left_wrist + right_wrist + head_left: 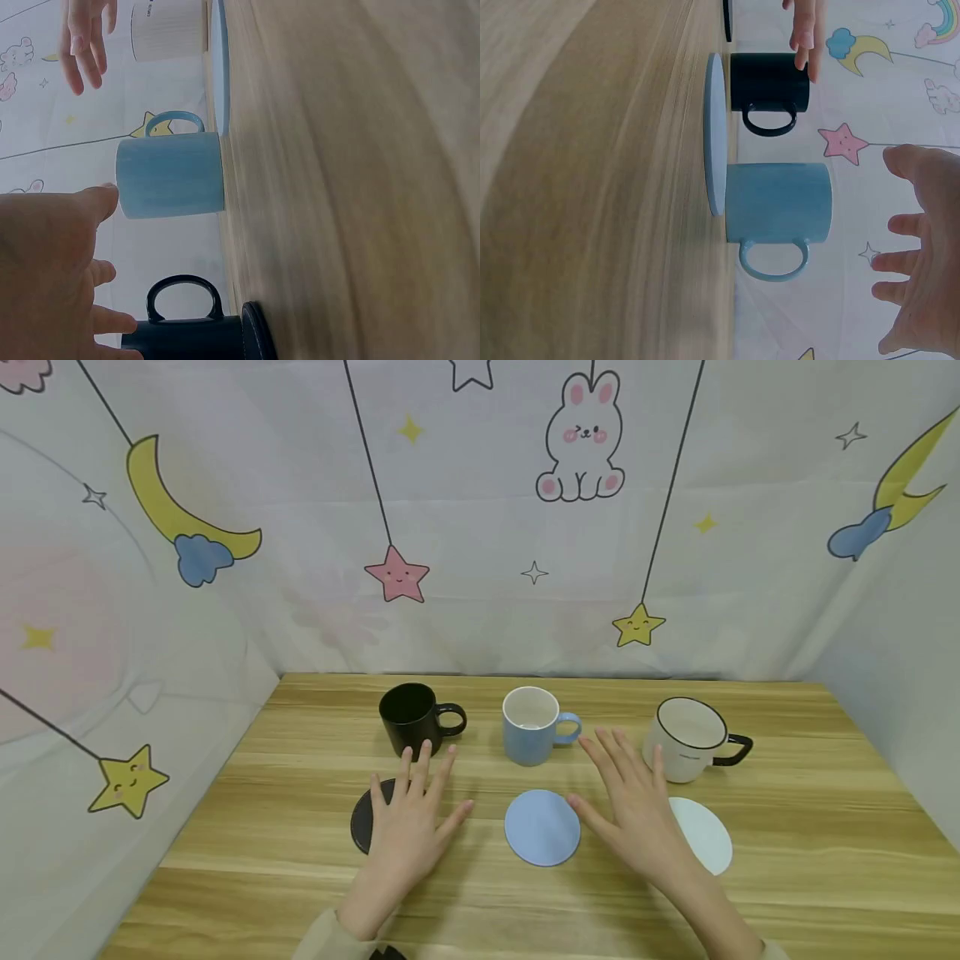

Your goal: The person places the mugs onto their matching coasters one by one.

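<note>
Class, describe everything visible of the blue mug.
The blue mug stands upright on the wooden table, behind the blue coaster and between the black mug and white mug. It looks ceramic, smooth and straight-sided, with a white inside and a looped handle pointing right. Neither the left hand nor right hand holds it.

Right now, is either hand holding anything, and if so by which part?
Nothing is held: the left hand and right hand hover above the table, fingers spread.
</note>
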A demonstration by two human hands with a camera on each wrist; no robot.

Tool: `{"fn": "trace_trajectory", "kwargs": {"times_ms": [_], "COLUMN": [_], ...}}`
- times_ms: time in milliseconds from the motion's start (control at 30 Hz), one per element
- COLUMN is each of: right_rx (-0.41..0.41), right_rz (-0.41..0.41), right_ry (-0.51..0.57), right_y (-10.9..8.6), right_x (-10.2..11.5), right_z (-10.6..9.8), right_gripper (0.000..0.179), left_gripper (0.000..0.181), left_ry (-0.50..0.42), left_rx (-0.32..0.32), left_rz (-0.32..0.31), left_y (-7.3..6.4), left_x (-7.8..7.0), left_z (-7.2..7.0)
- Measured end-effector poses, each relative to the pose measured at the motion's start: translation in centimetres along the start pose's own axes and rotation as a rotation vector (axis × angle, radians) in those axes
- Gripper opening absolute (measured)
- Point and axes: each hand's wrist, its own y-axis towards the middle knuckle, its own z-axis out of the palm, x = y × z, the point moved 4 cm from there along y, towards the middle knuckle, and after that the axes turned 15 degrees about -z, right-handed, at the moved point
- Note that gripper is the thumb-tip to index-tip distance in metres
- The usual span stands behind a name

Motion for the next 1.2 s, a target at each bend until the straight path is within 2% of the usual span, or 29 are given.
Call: {"fn": "trace_trajectory", "kwargs": {"times_ms": [433,700,1200], "right_rx": [-0.043,-0.069,-0.106], "right_rz": [-0.033,-0.052,-0.067], "right_ry": [0.089,0.108,0.172], "right_y": [0.7,0.8,1.7], "right_x": [0.4,0.7,1.2], "right_z": [0.1,0.3,0.4], "right_gripper": [0.070,0.070,0.067], "left_gripper": [0.073,0.073,0.071], "left_ry": [-0.018,0.018,-0.022], "left_rx": [0.009,-0.021,-0.044], "left_rz": [-0.019,-0.023,-0.022], "left_y": [0.0,-0.2,0.1], "left_x": [1.0,1.9,2.8], "left_z": [0.0,0.0,-0.8]}}
